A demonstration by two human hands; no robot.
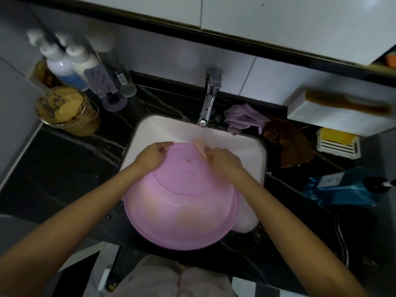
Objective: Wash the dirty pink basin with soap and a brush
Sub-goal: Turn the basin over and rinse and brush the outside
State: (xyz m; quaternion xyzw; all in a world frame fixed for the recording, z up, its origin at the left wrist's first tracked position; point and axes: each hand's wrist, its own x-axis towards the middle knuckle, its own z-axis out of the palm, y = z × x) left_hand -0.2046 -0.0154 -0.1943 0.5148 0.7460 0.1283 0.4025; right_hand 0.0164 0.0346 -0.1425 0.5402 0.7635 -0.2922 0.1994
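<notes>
The pink basin (182, 202) is tipped over the white sink (246, 151), its underside facing me, with dark specks on its flat base. My left hand (152, 155) grips the basin's far left edge. My right hand (222, 159) holds a small pale pink thing (200, 149), blurred, against the far edge of the base; I cannot tell whether it is a brush or soap. A yellow soap bar (336, 136) lies in a white slatted dish at the right. A brown brush (347, 103) rests on a white box.
A chrome tap (211, 97) stands behind the sink. A purple cloth (244, 118) and a brown cloth (289, 142) lie right of it. Bottles (70, 61) and a lidded jar (66, 110) crowd the left counter. A blue pump bottle (342, 187) lies at the right.
</notes>
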